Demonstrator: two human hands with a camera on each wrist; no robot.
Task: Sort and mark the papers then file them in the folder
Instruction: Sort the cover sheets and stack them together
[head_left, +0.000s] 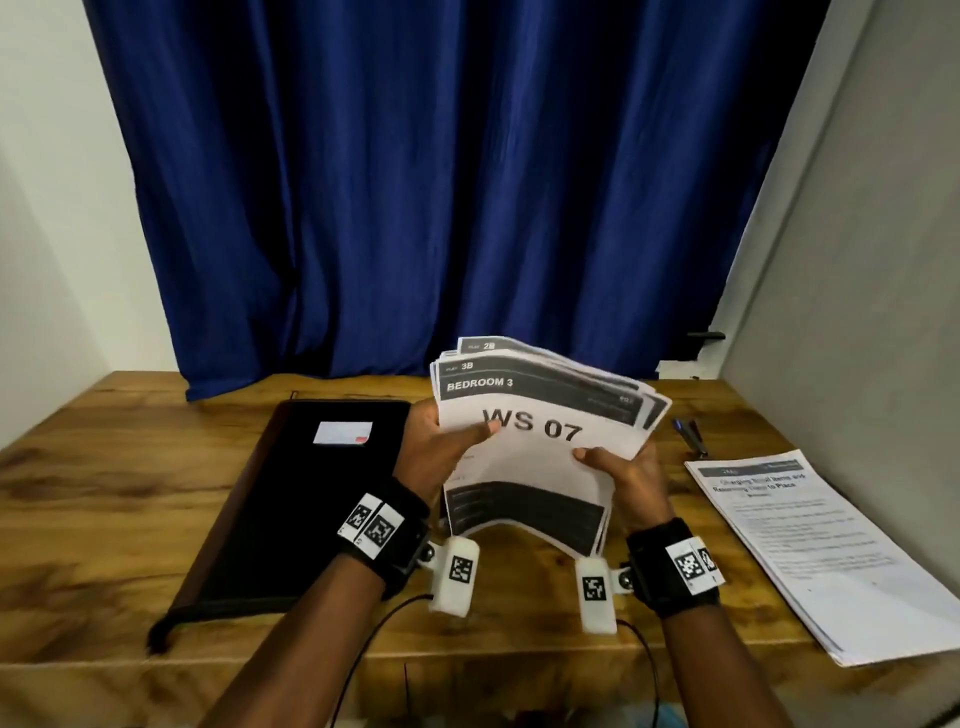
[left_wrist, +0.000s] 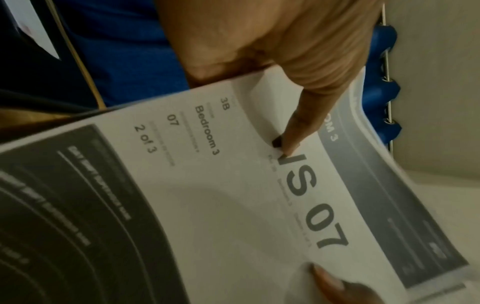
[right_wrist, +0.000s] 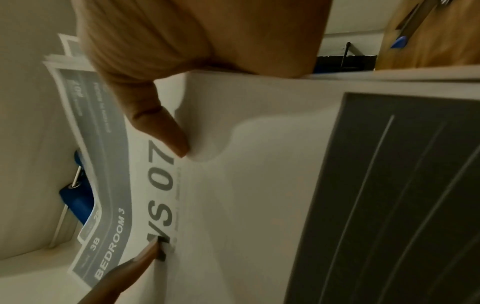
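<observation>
White papers (head_left: 535, 447), fanned, are held up above the wooden table (head_left: 104, 499), just right of the black folder (head_left: 301, 499) lying closed there. The left hand (head_left: 441, 447) pinches their left edge, thumb on the top sheet marked "WS 07". The right hand (head_left: 631, 475) pinches the right edge, thumb on top. Right of the papers lie a second stack (head_left: 826, 551) and a pen (head_left: 691, 434).
</observation>
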